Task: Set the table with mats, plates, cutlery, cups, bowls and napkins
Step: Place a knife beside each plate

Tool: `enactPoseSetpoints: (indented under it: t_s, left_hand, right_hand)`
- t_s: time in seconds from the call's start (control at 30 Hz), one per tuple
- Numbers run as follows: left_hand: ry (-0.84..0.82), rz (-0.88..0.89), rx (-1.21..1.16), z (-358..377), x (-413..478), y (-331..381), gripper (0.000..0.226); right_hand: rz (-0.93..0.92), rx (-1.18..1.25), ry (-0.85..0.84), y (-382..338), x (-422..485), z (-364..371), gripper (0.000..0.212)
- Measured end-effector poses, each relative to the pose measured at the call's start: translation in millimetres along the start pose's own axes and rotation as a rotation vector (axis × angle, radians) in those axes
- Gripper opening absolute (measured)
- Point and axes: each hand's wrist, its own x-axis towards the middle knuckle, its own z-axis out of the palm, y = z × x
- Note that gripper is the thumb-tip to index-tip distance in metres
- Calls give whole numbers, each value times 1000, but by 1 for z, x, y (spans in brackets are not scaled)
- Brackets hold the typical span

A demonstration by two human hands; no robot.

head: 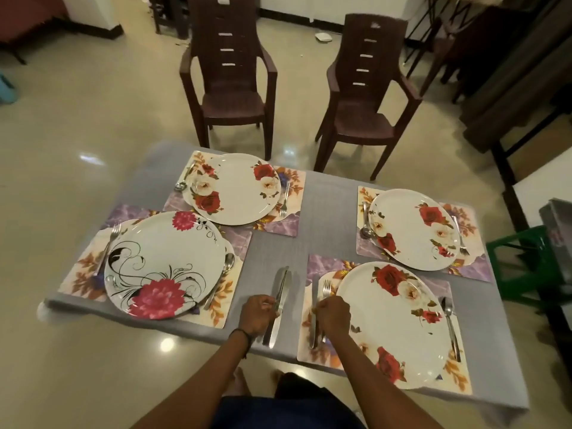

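Note:
Four floral mats lie on the grey table (275, 249), each with a white flowered plate, a fork and a spoon. My left hand (257, 314) grips a bundle of table knives (280, 301) over the bare cloth between the two near mats. My right hand (334, 314) pinches a single knife (314, 323) lying on the near right mat (312, 348), beside its fork (326, 289) and left of the near right plate (396, 323). The near left plate (167, 264) has pink flowers and black swirls.
Two dark brown plastic chairs (230, 75) (362, 97) stand beyond the table's far edge. A green stool (523, 261) and dark furniture crowd the right side. My knees show below the near table edge. Shiny tiled floor surrounds the table.

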Motion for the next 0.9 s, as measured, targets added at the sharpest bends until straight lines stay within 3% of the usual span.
enactPoseSetpoints:
  t_s: [0.2,0.3,0.43,0.57,0.9]
  left_hand:
    - [-50,12,-49,3,4,10,19]
    - [-67,0,-90,0,6,17,22]
    - [-42,-33,-147,-4,5,22,23]
    - [12,13,-181,-17,1,35,19]
    - [248,30,-205,-70,-19,12,20]
  right_hand:
    - [63,-138,37,6,10,11,8]
    - [0,-122,57,1,-1,6,12]
    - [-83,181,-126,-21,-15,-1,14]
    - [46,577,-442,-56,-26,-3,13]
    - [-90,606,-380,-99,-45,46,5]
